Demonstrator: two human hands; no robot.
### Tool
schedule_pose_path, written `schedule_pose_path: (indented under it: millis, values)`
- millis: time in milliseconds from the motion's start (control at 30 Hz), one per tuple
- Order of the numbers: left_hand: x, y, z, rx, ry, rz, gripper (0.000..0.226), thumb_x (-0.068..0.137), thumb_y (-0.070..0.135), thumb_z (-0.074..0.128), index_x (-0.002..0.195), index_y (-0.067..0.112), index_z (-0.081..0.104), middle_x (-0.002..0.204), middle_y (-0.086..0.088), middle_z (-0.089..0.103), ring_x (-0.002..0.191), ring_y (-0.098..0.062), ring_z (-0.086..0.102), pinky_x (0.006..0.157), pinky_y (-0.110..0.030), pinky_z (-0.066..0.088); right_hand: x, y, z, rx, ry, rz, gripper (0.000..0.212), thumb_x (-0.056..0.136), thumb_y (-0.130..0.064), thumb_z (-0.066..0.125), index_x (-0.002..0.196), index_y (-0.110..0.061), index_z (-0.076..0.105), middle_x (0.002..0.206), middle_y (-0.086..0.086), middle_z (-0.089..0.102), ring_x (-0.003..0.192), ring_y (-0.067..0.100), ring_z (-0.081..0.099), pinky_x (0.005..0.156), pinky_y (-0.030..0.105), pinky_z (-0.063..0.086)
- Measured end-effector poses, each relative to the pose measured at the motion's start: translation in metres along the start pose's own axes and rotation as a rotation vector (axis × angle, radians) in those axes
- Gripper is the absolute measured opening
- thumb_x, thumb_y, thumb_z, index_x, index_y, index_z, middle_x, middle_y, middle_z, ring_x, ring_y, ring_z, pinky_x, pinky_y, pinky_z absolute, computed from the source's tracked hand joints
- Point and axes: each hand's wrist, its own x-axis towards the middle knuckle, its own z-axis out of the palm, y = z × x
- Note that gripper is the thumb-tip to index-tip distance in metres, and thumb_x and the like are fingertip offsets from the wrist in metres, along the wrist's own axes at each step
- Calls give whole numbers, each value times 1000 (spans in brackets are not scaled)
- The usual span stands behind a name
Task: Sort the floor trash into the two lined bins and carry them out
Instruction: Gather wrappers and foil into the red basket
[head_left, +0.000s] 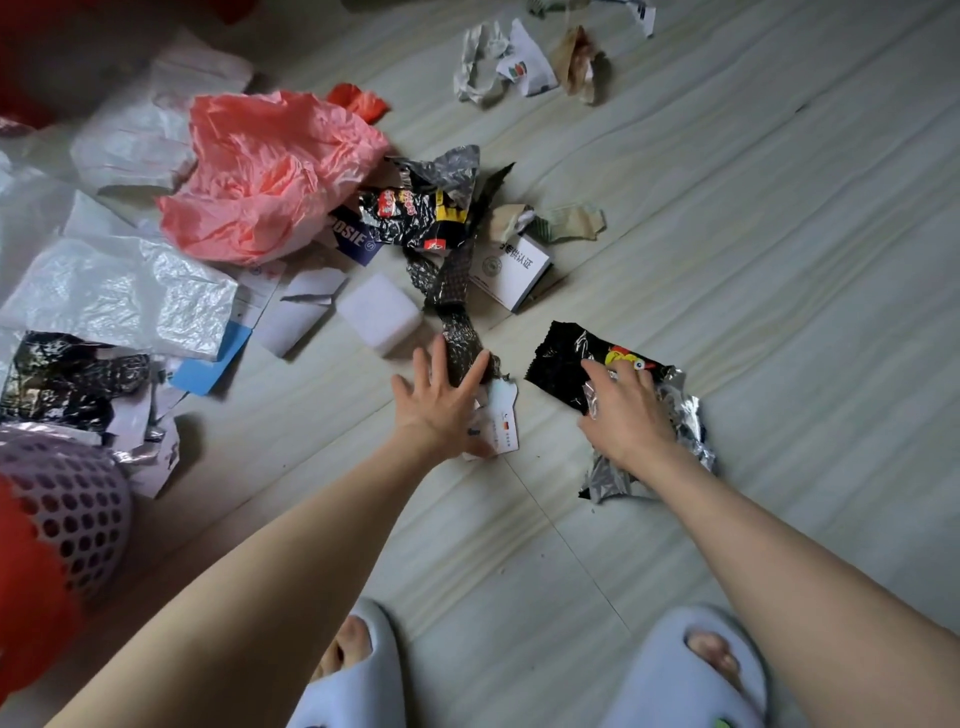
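Observation:
Trash lies scattered over the pale floor. My left hand (441, 402) reaches down with spread fingers, touching a dark bubble-wrap strip (452, 301) and covering part of a white paper tag (501, 421). My right hand (626, 410) rests on a black snack wrapper (563, 364) with a silver foil inside; whether its fingers grip it is unclear. A perforated lilac bin (67, 509) with a red liner stands at the lower left.
A pink plastic bag (270, 171), clear plastic bags (119, 291), a white foam block (379, 312), a small white box (511, 273), another black wrapper (415, 215) and crumpled papers (498, 62) litter the floor. My slippered feet (691, 670) stand below.

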Motion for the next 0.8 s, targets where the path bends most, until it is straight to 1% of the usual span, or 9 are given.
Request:
schedule_pose_path:
  millis: [67,133,200,233,367,467,600,700,800]
  values:
    - [-1,7,0,10,16,10,109,66,53,75,145,42,1,151,-17,-1,136,-37,12,99,-48,30,-1,2,2,87,38,20,67,86,-16,61,145,-19,30,143,12,33,131,32,29,102,44,39]
    - [-6,17,1,-50,49,37,96,69,36,78,143,38,16,141,-13,18,126,-34,25,93,-45,35,-5,3,4,125,58,27,67,85,-17,63,145,-17,31,142,12,35,131,32,31,102,43,38]
    - [-11,25,3,-156,50,36,81,74,19,73,138,31,26,131,-11,28,118,-32,33,88,-43,38,-8,2,6,131,55,23,67,85,-18,63,144,-17,32,141,12,35,130,32,32,102,42,38]
    - [-13,28,3,-189,39,19,75,76,14,71,137,28,28,127,-11,31,115,-32,36,87,-43,38,-9,2,6,132,50,24,67,85,-18,63,144,-17,32,141,12,35,130,32,32,102,41,37]
    - [-15,34,7,-175,40,-71,59,78,12,66,128,13,33,122,-12,41,114,-31,42,92,-41,33,-12,3,5,150,37,45,67,86,-20,64,145,-17,31,143,11,33,132,31,30,104,41,36]
    - [-13,37,9,-119,86,-122,46,81,15,65,121,9,42,123,-12,50,116,-30,43,96,-40,32,-13,3,5,142,37,50,67,86,-21,64,144,-17,31,144,11,33,132,31,30,104,41,36]
    - [-14,39,9,-104,88,-138,35,83,14,60,116,9,51,122,-12,52,116,-31,41,95,-40,31,-12,3,7,140,27,61,67,86,-22,64,144,-18,31,144,10,32,133,31,28,103,43,37]
    - [-15,39,8,-112,83,-122,33,82,12,60,114,10,54,123,-14,46,114,-33,36,93,-39,31,-13,3,7,141,22,64,67,86,-22,64,144,-18,30,144,10,32,133,31,28,103,43,37]
    - [-18,36,12,-117,151,-51,29,83,11,59,111,8,56,125,-14,38,112,-34,35,94,-37,33,-13,3,6,139,19,60,67,87,-23,64,145,-18,30,145,10,31,134,30,27,103,43,37]
